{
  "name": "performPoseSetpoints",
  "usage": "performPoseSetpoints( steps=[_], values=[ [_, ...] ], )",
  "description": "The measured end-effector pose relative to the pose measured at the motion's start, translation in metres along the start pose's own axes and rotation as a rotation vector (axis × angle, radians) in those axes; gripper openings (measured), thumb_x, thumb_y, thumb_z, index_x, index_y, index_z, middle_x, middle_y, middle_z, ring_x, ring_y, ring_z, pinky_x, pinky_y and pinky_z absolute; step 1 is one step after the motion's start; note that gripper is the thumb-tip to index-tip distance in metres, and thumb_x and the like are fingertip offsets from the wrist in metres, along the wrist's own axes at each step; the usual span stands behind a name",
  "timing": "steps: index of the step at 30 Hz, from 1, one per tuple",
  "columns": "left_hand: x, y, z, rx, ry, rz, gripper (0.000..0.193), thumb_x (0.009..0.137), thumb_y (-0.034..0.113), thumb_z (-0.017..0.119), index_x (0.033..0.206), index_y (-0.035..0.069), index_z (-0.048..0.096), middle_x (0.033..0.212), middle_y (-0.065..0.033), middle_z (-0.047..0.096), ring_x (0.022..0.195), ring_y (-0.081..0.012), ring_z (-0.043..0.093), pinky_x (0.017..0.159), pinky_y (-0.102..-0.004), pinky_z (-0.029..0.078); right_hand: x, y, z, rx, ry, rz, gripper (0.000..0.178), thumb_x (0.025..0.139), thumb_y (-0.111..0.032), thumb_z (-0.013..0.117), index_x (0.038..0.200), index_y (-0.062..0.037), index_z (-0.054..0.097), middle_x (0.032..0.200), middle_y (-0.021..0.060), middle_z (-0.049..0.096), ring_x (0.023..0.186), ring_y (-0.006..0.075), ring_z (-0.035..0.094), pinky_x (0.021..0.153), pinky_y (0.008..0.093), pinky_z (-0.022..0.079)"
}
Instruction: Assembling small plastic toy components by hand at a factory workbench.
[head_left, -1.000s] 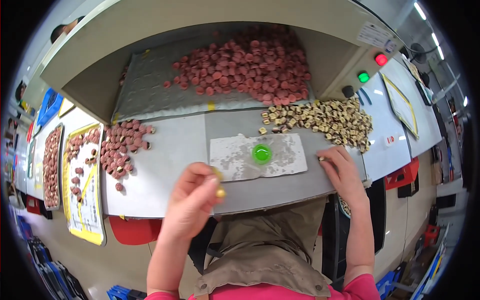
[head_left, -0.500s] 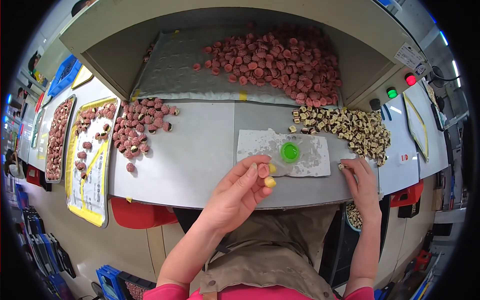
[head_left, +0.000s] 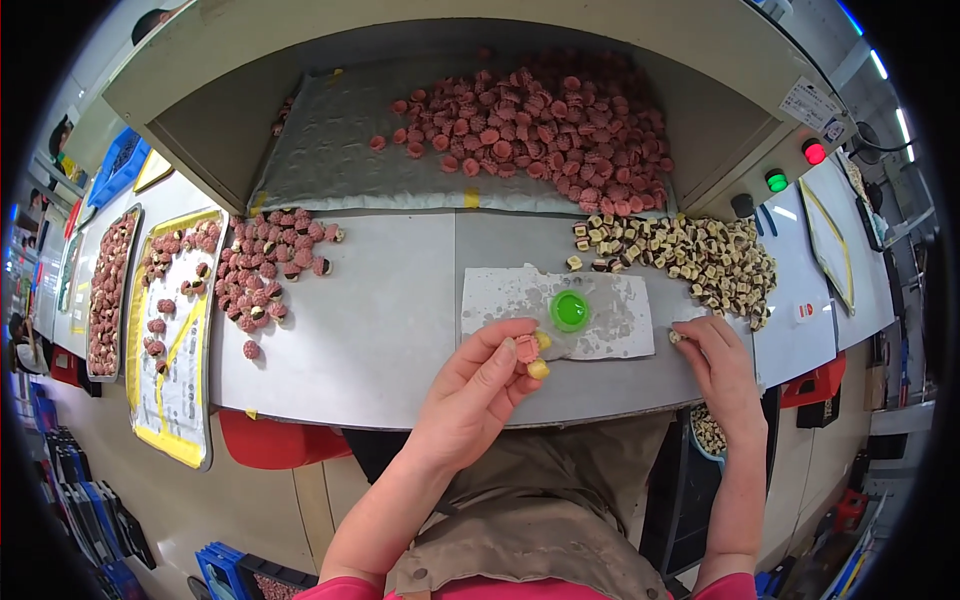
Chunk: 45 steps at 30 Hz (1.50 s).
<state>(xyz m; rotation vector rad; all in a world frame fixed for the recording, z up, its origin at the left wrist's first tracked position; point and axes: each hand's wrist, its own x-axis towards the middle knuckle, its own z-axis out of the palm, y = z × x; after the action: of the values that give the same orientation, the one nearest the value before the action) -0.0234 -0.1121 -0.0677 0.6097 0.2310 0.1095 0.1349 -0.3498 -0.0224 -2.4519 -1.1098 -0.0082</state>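
My left hand point(head_left: 468, 390) is closed in a pinch on a pink bumpy cup-shaped piece point(head_left: 526, 348), above the front of the bench. Yellow covers point(head_left: 538, 369) sit on two of its fingertips. Between the thumb and fingers of my right hand point(head_left: 722, 365) is a small cream-and-dark piece point(head_left: 675, 337), low over the bench at the right. Between the hands and farther back, a small round green pot point(head_left: 570, 311) stands on a stained whitish sheet point(head_left: 500, 305).
A hooded box opens at the back, with a heap of pink cups point(head_left: 560, 130) inside. Cream-and-dark pieces point(head_left: 715, 262) pile up at right. Joined pink-and-dark pieces point(head_left: 265, 262) lie at left, beside a yellow-taped tray point(head_left: 180, 400) and a fuller tray point(head_left: 112, 290). A red stool point(head_left: 270, 440) stands below.
The pink cup has turned in my left fingers and shows more of its rim. My right hand keeps its pinch near the same spot. The whole view has shifted slightly.
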Motion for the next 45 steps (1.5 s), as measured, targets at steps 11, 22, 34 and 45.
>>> performPoseSetpoints(
  steps=[11, 22, 34, 45],
  values=[
    [0.008, -0.014, 0.009, 0.255, -0.003, 0.129, 0.03, 0.096, 0.014, 0.053, 0.124, 0.004, 0.049, 0.112, -0.0034, 0.057, 0.099, -0.0118, 0.055, 0.087, -0.0283, 0.045, 0.037, -0.056, 0.004, 0.378, 0.006, -0.024, 0.016, 0.081, 0.0, 0.062, 0.097, -0.0028, 0.061, 0.089, 0.0101, 0.058, 0.079, 0.0222, 0.058, 0.069, 0.0313, 0.047],
    [0.008, -0.012, 0.013, 0.266, 0.02, 0.117, 0.028, 0.096, 0.012, 0.052, 0.123, 0.004, 0.048, 0.11, -0.0026, 0.057, 0.099, -0.0109, 0.053, 0.088, -0.0277, 0.044, 0.074, -0.056, 0.04, 0.09, -0.063, -0.362, 0.015, 0.079, -0.004, 0.064, 0.093, -0.0043, 0.06, 0.086, 0.01, 0.055, 0.081, 0.0281, 0.055, 0.07, 0.0365, 0.047],
    [0.008, -0.014, 0.011, 0.265, 0.036, 0.129, 0.029, 0.098, 0.017, 0.049, 0.123, 0.004, 0.048, 0.108, -0.0007, 0.056, 0.097, -0.0101, 0.052, 0.087, -0.0264, 0.043, 0.061, -0.046, 0.034, 0.33, -0.093, -0.235, 0.015, 0.082, -0.003, 0.062, 0.097, -0.0038, 0.061, 0.09, 0.0075, 0.057, 0.083, 0.0204, 0.057, 0.073, 0.0301, 0.046],
    [0.006, -0.013, 0.015, 0.222, 0.016, 0.071, 0.032, 0.098, 0.023, 0.047, 0.124, 0.003, 0.048, 0.108, -0.0001, 0.055, 0.098, -0.0106, 0.052, 0.087, -0.0268, 0.043, 0.029, -0.07, 0.049, 1.023, -0.086, 0.04, 0.018, 0.09, -0.005, 0.058, 0.108, -0.0028, 0.058, 0.101, 0.0027, 0.059, 0.086, 0.0084, 0.055, 0.076, 0.0236, 0.045]
  ],
)
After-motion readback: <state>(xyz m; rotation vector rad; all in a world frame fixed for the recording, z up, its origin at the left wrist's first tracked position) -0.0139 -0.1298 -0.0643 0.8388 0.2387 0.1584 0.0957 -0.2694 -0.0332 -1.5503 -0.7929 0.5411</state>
